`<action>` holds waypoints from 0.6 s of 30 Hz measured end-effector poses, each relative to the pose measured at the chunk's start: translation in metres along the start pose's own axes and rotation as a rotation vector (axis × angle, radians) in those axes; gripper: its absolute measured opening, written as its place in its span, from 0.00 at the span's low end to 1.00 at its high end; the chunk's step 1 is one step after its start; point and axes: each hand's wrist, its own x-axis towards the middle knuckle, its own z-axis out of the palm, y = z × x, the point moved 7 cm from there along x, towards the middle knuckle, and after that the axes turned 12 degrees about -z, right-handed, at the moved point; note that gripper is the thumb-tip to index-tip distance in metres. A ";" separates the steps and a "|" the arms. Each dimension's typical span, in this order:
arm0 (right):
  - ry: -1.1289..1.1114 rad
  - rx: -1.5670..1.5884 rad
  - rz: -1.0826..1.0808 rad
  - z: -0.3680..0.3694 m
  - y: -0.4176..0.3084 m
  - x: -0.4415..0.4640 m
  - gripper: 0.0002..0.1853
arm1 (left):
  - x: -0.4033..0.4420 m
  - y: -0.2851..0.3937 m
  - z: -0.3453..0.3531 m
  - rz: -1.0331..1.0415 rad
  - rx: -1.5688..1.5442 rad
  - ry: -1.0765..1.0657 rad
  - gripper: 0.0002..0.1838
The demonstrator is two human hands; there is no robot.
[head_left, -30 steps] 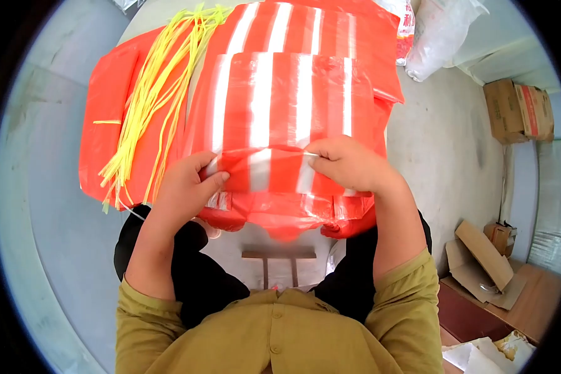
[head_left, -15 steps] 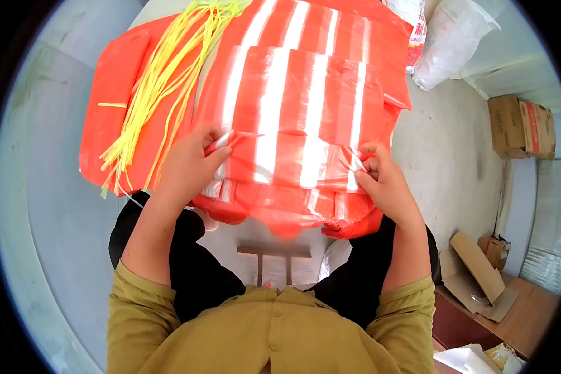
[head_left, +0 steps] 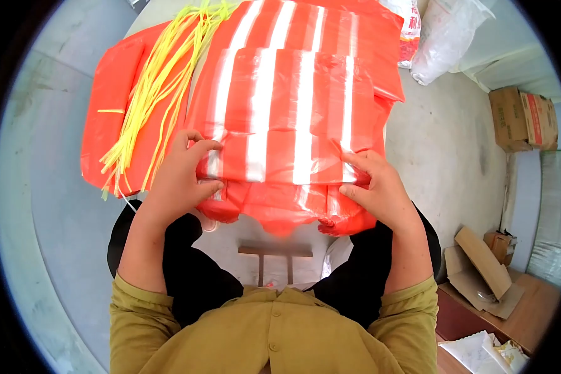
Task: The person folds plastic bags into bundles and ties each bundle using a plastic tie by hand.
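A stack of red plastic bags with white stripes [head_left: 279, 124] lies in front of me, its uneven lower edge hanging toward my lap. My left hand [head_left: 179, 177] is at the left edge of the top bag, thumb and fingers spread apart, fingertips touching the plastic. At the right edge, my right hand [head_left: 378, 187] also has its thumb and forefinger apart, resting on the striped plastic. Its other fingers are partly hidden. A bundle of yellow plastic strips [head_left: 159, 93] lies left of the stack, over a plain red plastic sheet [head_left: 109, 106].
White sacks [head_left: 445, 47] stand at the back right on the floor. Farther right are a cardboard box [head_left: 511, 121] and an opened carton [head_left: 480, 268] on a brown surface [head_left: 536, 302]. A wooden stool or frame part [head_left: 274, 252] shows between my knees.
Both hands have gone from pinching the bag's side edges to spread thumbs and fingers. The folded front of the top bag lies flatter. The view has shifted slightly.
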 end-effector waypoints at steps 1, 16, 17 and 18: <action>-0.023 0.005 0.028 -0.002 -0.005 0.000 0.27 | 0.000 0.001 0.001 -0.020 0.021 -0.007 0.30; 0.106 -0.567 -0.307 -0.003 -0.023 -0.002 0.21 | -0.008 0.004 -0.009 0.207 0.194 0.310 0.21; 0.101 -0.590 -0.309 -0.005 -0.023 -0.001 0.20 | -0.009 0.005 -0.012 0.223 0.213 0.342 0.19; 0.109 -0.597 -0.358 -0.008 -0.026 -0.001 0.18 | -0.010 0.007 -0.015 0.251 0.196 0.353 0.18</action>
